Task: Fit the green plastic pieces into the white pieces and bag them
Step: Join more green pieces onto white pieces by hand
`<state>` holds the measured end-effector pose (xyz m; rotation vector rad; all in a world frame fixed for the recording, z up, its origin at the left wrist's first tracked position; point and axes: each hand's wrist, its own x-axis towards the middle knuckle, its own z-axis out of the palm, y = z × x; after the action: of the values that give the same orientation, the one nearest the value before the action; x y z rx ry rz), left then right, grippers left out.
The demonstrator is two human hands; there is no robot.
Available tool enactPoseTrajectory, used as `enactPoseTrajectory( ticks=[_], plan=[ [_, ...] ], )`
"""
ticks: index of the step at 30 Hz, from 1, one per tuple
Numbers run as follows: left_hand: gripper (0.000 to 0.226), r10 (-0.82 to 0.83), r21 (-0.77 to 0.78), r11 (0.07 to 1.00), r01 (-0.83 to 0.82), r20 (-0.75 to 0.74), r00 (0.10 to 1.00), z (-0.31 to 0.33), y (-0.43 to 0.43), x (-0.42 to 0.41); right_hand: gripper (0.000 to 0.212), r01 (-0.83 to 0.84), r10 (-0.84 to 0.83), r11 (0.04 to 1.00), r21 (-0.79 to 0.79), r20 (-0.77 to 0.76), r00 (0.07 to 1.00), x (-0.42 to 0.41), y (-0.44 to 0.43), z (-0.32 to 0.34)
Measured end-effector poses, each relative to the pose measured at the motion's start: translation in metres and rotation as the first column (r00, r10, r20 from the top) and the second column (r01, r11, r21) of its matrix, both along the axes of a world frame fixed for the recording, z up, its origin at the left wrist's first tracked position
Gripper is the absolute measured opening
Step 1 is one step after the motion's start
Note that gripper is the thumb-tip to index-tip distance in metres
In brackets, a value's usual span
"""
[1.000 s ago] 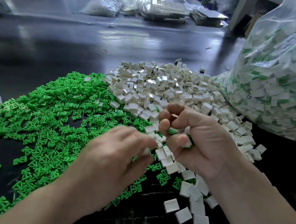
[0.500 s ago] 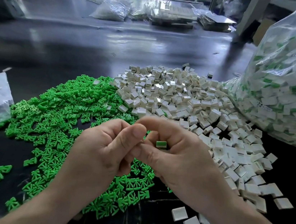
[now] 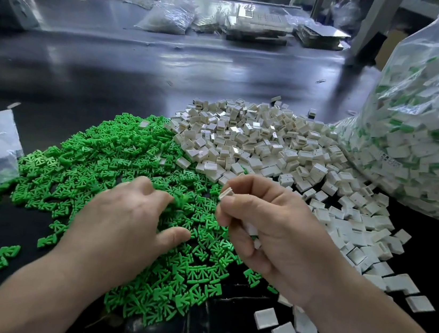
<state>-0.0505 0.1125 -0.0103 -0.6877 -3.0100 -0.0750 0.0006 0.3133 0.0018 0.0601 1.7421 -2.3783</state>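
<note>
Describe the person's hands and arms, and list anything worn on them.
The left hand and the right hand are both bare: no gloves, rings or watch show. The left forearm and the right forearm are uncovered right to the picture's bottom edge, with no sleeve, wristband or marking in view.
</note>
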Motion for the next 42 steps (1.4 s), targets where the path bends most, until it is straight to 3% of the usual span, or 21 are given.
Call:
enactPoseTrajectory(
  ticks=[8,12,14,16,19,23,27,30,37,40,42],
  plan=[
    [0.02,-0.131,0.224,0.962,0.158,-0.131,0.983,-0.002,0.003,-0.002,0.011,0.073,-0.076,0.997,0.035,0.11,0.991,-0.002,0.004,-0.004],
    [0.011,-0.097,0.292,0.947,0.133,-0.135,0.986,-0.004,0.004,-0.004,0.015,0.051,-0.054,0.998,0.026,0.114,0.992,-0.003,0.005,-0.004],
    [0.013,-0.057,0.417,0.905,0.087,-0.083,0.995,-0.004,0.003,-0.004,0.018,0.045,-0.049,0.998,0.044,0.1,0.994,-0.003,0.005,-0.005],
    [0.017,-0.024,0.627,0.779,-0.016,0.055,0.998,-0.003,0.001,-0.003,0.019,0.048,-0.055,0.994,0.097,0.065,0.996,-0.003,0.005,-0.006],
    [0.028,-0.111,0.835,0.487,-0.256,0.35,0.93,0.002,0.004,0.0,0.012,0.048,-0.046,0.976,0.211,-0.015,0.999,-0.002,0.004,-0.009],
    [0.038,-0.306,0.877,0.204,-0.435,0.48,0.822,0.01,0.01,0.002,0.004,0.029,-0.016,0.973,0.23,-0.057,0.998,-0.001,0.004,-0.008],
    [0.03,-0.453,0.856,0.059,-0.513,0.481,0.751,0.012,0.012,0.005,0.008,0.021,-0.009,0.972,0.233,-0.054,0.998,0.0,0.003,-0.006],
    [0.027,-0.486,0.85,0.024,-0.527,0.47,0.737,0.012,0.015,0.008,0.014,0.0,0.012,0.969,0.248,-0.048,0.999,0.002,0.001,-0.005],
    [0.03,-0.486,0.864,0.038,-0.501,0.455,0.747,0.013,0.016,0.01,0.018,-0.073,0.097,0.959,0.273,-0.077,0.992,0.002,0.003,-0.005],
    [0.021,-0.506,0.854,-0.02,-0.52,0.44,0.742,0.013,0.018,0.009,0.032,-0.048,0.063,0.971,0.234,-0.058,0.996,0.001,0.003,-0.006],
    [0.025,-0.503,0.866,-0.001,-0.5,0.432,0.749,0.013,0.017,0.01,0.03,-0.03,0.048,0.971,0.238,-0.072,0.996,0.0,0.004,-0.007]
  ],
)
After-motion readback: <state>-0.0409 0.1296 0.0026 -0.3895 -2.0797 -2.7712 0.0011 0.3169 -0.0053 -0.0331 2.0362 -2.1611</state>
